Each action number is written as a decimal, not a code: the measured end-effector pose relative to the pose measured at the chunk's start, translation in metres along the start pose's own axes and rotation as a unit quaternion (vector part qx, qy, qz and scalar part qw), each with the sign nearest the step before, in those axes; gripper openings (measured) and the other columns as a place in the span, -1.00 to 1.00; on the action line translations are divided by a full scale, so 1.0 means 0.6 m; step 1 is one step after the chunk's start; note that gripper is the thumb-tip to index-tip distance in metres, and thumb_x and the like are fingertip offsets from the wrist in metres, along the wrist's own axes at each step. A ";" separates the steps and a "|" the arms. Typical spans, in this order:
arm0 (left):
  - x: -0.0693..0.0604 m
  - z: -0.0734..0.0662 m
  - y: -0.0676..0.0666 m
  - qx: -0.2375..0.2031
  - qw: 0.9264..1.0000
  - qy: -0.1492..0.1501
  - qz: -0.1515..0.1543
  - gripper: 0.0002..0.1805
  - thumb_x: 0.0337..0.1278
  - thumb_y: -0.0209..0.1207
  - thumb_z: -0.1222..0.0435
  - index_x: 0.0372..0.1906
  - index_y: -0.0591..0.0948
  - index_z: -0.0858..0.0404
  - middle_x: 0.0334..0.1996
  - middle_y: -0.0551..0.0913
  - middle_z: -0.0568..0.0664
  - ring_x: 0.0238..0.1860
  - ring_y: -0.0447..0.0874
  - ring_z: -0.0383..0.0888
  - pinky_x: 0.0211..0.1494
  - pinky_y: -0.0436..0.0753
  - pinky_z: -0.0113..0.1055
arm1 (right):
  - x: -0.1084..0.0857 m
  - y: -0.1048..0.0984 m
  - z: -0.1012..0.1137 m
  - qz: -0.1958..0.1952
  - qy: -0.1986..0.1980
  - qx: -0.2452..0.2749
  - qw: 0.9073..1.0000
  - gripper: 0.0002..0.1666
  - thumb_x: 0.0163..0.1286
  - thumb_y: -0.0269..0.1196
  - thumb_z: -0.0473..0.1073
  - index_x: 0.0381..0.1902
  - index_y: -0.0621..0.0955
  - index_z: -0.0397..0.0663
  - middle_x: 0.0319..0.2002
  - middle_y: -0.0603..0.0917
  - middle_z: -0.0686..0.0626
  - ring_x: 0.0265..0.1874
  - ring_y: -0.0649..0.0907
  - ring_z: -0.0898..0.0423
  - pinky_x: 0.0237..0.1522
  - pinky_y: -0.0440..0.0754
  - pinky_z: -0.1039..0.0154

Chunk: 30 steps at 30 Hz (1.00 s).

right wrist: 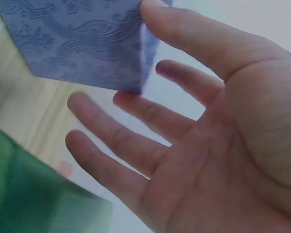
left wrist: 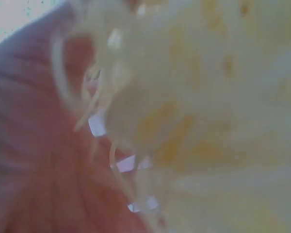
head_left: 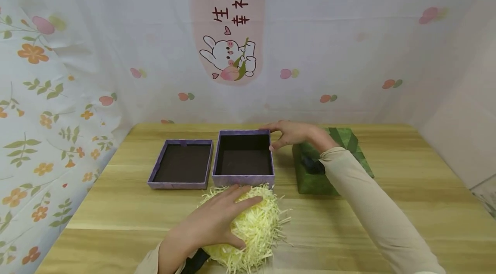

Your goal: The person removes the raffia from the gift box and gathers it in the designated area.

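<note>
A heap of pale yellow shredded paper [head_left: 255, 231] lies at the front of the table. My left hand [head_left: 217, 218] rests on its upper left side with fingers and thumb spread. Strands fill much of the left wrist view, against the palm. Behind the heap stands an open purple box [head_left: 243, 180] with a dark inside. My right hand [head_left: 292, 133] touches this box at its far right corner. In the right wrist view the thumb meets the embossed purple wall [right wrist: 87, 43], while the other fingers [right wrist: 111, 136] stretch out loosely near the corner.
A shallow purple lid [head_left: 178, 185], inner side up, lies left of the box. To the right sits a green box [head_left: 315, 183], partly behind my right forearm. A patterned curtain [head_left: 329, 50] hangs behind the wooden table [head_left: 128, 205] and along its left.
</note>
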<state>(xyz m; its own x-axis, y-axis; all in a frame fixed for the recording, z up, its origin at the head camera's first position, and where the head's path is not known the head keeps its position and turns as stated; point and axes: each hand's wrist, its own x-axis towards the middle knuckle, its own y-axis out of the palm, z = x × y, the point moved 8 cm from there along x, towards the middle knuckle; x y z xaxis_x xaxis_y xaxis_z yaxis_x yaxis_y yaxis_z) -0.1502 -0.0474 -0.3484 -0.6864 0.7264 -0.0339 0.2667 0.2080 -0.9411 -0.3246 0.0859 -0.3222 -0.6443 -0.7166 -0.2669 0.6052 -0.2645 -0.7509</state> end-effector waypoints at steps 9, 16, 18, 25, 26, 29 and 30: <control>-0.019 0.003 -0.030 -0.051 0.999 0.015 -0.010 -0.01 -0.25 0.35 -0.13 0.41 0.22 -0.04 0.36 0.19 0.08 0.34 0.15 0.04 0.14 0.40 0.05 | -0.054 -0.050 0.004 -0.079 -0.013 0.062 0.995 -0.24 0.41 0.11 -0.02 0.46 0.08 0.04 0.39 0.14 -0.19 0.29 0.26 -0.19 0.18 0.29 -0.11; -0.040 0.006 -0.064 -0.031 0.997 0.011 -0.075 -0.14 -0.07 0.25 -0.13 0.38 0.28 0.05 0.31 0.27 0.10 0.27 0.28 0.06 0.13 0.43 0.01 | -0.141 -0.063 -0.015 -0.137 -0.018 0.068 0.988 -0.28 0.42 0.09 -0.04 0.45 0.12 0.04 0.38 0.17 -0.14 0.30 0.25 -0.16 0.20 0.24 -0.15; -0.044 0.006 -0.076 -0.022 0.995 0.011 -0.100 -0.20 0.01 0.22 -0.11 0.36 0.30 0.08 0.29 0.30 0.11 0.24 0.31 0.06 0.12 0.44 0.00 | -0.170 -0.065 -0.023 -0.153 -0.008 0.065 0.986 -0.28 0.42 0.10 -0.03 0.45 0.11 0.05 0.38 0.17 -0.15 0.30 0.24 -0.18 0.20 0.21 -0.19; -0.051 -0.007 -0.110 0.000 0.987 -0.017 -0.157 -0.34 0.13 0.19 -0.03 0.31 0.37 0.09 0.28 0.33 0.09 0.22 0.35 0.05 0.12 0.44 -0.01 | -0.263 -0.066 -0.058 -0.223 0.027 0.060 0.972 -0.28 0.42 0.11 -0.05 0.45 0.11 0.09 0.38 0.17 -0.12 0.32 0.17 -0.20 0.15 0.16 -0.28; -0.050 -0.010 -0.114 0.003 0.986 -0.028 -0.162 -0.34 0.12 0.20 -0.03 0.31 0.38 0.09 0.28 0.33 0.08 0.23 0.35 0.05 0.13 0.43 -0.01 | -0.275 -0.065 -0.064 -0.233 0.031 0.063 0.970 -0.28 0.42 0.10 -0.06 0.45 0.10 0.09 0.38 0.15 -0.12 0.33 0.15 -0.20 0.15 0.15 -0.29; -0.043 -0.026 -0.126 -0.007 0.983 -0.057 -0.176 -0.33 0.12 0.20 -0.02 0.33 0.36 0.06 0.33 0.27 0.05 0.27 0.29 0.04 0.16 0.40 0.00 | -0.305 -0.057 -0.082 -0.260 0.044 0.075 0.962 -0.28 0.43 0.09 -0.06 0.45 0.08 0.15 0.40 0.12 -0.10 0.32 0.16 -0.21 0.14 0.17 -0.28; -0.038 -0.034 -0.130 -0.019 0.981 -0.064 -0.181 -0.32 0.13 0.20 -0.02 0.35 0.34 0.05 0.35 0.22 0.02 0.29 0.26 0.03 0.17 0.39 0.00 | -0.314 -0.053 -0.089 -0.267 0.050 0.080 0.959 -0.28 0.43 0.08 -0.05 0.46 0.07 0.17 0.40 0.11 -0.10 0.32 0.16 -0.22 0.13 0.18 -0.29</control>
<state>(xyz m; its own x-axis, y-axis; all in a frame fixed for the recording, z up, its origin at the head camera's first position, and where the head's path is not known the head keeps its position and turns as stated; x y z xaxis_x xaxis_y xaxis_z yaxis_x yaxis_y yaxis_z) -0.1416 -0.0668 -0.2677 -0.8191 0.5136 0.2555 0.0135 0.4625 -0.8865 -0.2476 0.2638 -0.2801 -0.9188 -0.3890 0.0671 0.2360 -0.6775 -0.6966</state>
